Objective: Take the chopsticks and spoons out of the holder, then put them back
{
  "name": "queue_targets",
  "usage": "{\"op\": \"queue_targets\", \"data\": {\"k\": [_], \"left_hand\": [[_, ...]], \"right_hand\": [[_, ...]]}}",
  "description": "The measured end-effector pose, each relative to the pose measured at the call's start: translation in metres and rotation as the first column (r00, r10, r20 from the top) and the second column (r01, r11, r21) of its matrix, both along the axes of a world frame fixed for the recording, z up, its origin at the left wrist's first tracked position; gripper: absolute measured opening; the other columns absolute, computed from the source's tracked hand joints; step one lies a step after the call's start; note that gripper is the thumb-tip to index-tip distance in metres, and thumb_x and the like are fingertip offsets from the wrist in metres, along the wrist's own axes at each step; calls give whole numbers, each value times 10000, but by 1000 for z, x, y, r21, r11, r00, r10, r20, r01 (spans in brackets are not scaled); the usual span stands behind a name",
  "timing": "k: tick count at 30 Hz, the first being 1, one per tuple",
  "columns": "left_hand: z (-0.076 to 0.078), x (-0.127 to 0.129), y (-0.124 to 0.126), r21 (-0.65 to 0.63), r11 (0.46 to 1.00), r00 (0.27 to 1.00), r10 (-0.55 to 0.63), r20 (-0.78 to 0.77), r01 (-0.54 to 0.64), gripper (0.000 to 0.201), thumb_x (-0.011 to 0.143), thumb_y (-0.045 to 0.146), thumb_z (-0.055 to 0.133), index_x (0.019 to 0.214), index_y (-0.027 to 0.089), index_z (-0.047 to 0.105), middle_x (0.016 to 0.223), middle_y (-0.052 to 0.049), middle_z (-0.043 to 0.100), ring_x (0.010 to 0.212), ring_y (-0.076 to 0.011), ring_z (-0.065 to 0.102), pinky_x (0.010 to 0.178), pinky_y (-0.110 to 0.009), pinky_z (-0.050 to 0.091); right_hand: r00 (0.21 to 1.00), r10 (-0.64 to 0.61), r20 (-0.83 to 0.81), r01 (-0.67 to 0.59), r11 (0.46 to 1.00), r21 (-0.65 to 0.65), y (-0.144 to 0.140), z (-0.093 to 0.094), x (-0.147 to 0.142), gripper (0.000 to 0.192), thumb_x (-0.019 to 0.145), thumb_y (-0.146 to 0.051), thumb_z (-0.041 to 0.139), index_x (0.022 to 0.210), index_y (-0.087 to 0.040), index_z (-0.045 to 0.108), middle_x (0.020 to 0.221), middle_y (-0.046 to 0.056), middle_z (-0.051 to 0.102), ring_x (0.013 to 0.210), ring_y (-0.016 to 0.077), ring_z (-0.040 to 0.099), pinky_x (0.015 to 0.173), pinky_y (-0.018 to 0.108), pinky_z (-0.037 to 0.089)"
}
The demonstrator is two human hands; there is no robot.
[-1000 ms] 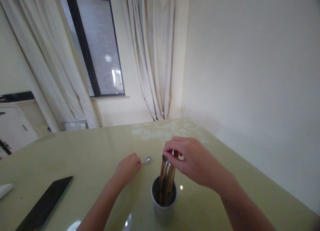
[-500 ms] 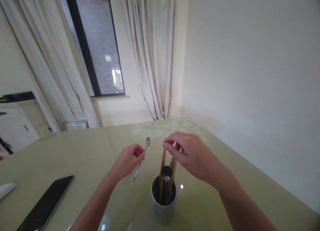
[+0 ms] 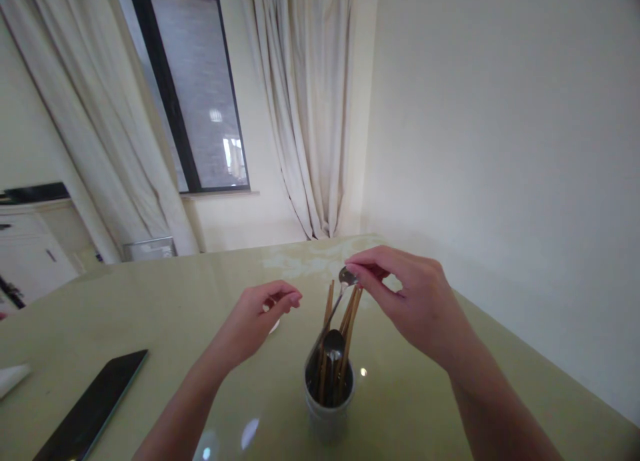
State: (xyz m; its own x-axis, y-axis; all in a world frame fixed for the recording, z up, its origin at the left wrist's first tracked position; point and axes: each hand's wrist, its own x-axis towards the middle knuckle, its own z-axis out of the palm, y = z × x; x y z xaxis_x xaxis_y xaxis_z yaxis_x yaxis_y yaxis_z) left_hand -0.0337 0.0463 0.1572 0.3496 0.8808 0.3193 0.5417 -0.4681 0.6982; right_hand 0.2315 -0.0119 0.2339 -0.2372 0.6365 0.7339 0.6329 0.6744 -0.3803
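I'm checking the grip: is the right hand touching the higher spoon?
Touching: the head view shows the right hand pinching the higher spoon by its bowl, above the cup.

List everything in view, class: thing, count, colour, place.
table: 1, pale green, foreground
cup: 1, grey, on table
chopsticks: several, brown, in cup
lower spoon: 1, silver, in cup
upper spoon: 1, silver, leaning in cup
slab: 1, black, table's left
unclear object: 1, white, left edge
patch: 1, white, mid-table, unclear
cabinet: 1, white, far left
flat thing: 1, black, on cabinet
framed panel: 1, grey, beyond table
window: 1, dark-framed, left background
curtains: 2, cream, flanking window
walls: 2, pale, back and right
left hand: 1, bare, left of cup
right hand: 1, bare, pinching upper spoon
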Motion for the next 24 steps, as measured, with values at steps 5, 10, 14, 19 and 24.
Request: {"op": "queue_targets", "data": {"k": [5,10,14,19,24], "left_hand": [[-65,-16,35,65,979,835,197,-514,-191,317,971,196,542,1234,168,715,1270,-156,743,1199,-289,675,1054,-407,479],[-101,-23,45,34,967,735,216,-643,-254,433,1009,168,446,1402,221,619,1390,-145,681,1292,-298,627,1102,-455,444],[-106,-27,48,-14,970,767,184,-614,-244,339,929,134,550,1229,203,693,1225,-120,707,1193,-261,663,1053,-370,467],[-100,-32,53,-62,965,876,205,-438,-256,228,857,81,564,1015,180,695,1071,-91,723,1034,-219,698,945,-331,503],[-44,-38,36,-148,985,991,79,-105,-94,126,926,304,619,926,199,689,921,-41,766,865,-204,721,797,-317,558]], "right_hand": [[982,22,187,8,988,-157,1,0,1,130,1012,-203,666,961,-224,783,879,2,784,787,164,698,718,278,469],[928,127,351,-11,949,-315,5,-9,-19,216,1005,-163,638,824,-190,753,768,9,738,688,147,636,659,275,404],[911,149,385,-11,941,-338,8,-12,-24,273,1020,-163,613,768,-179,715,737,10,713,693,150,629,682,277,406],[943,133,307,-30,948,-318,7,-8,-20,206,1025,-156,615,876,-180,756,817,20,749,736,156,657,698,280,429],[977,113,181,-62,963,-261,5,-8,-21,170,1048,-255,626,985,-196,771,868,21,774,774,161,692,724,282,468]]}}
